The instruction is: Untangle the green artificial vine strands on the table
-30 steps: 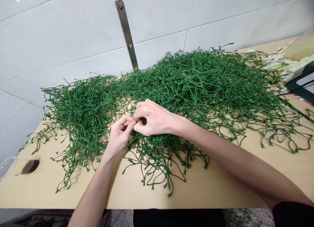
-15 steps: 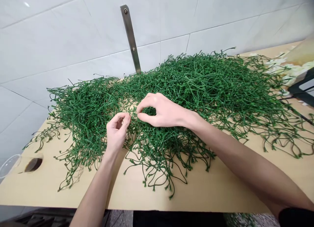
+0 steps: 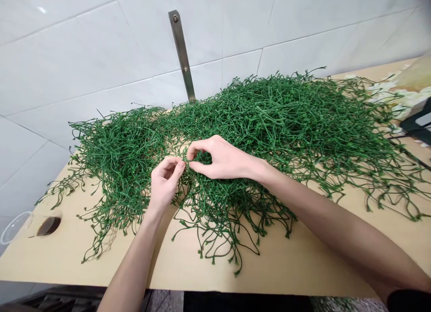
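Observation:
Over a heap of thin green plastic stems (image 3: 279,110), both my hands meet fingertip to fingertip. My left hand (image 3: 164,179) is closed, thumb and index finger pinched on a small green stem (image 3: 186,156). From the other side my right hand (image 3: 218,159) pinches at the same spot, its thumb and index finger forming a loop. The stem's ends are hard to separate from the heap behind. Below the right hand, a loose bunch of stems (image 3: 229,213) spreads towards the table's front edge.
The light wooden table (image 3: 283,267) stands against a white tiled wall (image 3: 84,56) with a metal bracket (image 3: 182,56). A clear plastic cup (image 3: 18,226) with dark contents lies at the left. White flowers (image 3: 400,101) and a black-framed object (image 3: 417,123) are at the right.
My right hand has come down slightly and my left hand has moved right, so their fingertips are now closer together. The view has shifted a little.

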Demonstrator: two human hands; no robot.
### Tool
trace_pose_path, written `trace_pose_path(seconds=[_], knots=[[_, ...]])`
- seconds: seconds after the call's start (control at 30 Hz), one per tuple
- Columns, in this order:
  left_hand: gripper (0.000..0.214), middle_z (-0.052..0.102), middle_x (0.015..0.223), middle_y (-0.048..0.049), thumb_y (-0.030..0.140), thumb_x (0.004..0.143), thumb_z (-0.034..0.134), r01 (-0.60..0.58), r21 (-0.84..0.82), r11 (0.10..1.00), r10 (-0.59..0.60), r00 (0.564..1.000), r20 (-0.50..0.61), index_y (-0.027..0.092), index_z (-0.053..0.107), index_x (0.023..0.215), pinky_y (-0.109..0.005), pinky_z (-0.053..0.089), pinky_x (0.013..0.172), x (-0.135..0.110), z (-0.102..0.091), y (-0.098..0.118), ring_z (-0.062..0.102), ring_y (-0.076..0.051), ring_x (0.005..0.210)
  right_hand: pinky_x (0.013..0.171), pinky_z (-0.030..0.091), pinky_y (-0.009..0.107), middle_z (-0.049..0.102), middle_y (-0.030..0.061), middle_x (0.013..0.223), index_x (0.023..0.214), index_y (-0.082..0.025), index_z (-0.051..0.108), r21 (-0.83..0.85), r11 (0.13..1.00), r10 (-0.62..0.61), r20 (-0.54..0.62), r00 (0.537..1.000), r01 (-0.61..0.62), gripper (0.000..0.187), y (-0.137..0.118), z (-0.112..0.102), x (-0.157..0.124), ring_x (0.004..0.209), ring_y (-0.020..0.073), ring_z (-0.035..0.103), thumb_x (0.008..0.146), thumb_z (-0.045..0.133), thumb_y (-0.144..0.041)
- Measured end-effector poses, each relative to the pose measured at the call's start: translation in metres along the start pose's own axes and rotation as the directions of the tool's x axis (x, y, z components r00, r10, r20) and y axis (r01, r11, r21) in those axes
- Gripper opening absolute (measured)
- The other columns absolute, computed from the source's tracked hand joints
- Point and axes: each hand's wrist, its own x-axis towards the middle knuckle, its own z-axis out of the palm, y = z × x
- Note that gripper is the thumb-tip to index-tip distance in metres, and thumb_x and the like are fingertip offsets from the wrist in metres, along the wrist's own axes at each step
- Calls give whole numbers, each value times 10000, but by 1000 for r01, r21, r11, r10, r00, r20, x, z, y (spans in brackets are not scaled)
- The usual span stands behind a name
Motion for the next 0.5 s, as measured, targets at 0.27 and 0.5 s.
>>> trace_pose_path(seconds=[0.27,0.5], knots=[[208,647,670,-8,373,755,723,-53,59,997,54,998,-16,170,674,754,-228,447,584,-1,2,6,570,-120,611,721,444,259,677,24,826,980,-115,625,215,968,120,47,992,-128,217,1,-1,4,725,104,563,765,595,-129],[218,638,671,-10,378,750,724,-60,85,995,60,998,6,165,677,757,-231,425,579,-1,3,7,537,-116,608,697,407,252,667,18,849,852,-127,672,159,973,148,131,980,-168,127,2,-7,4,717,94,502,780,632,-223]])
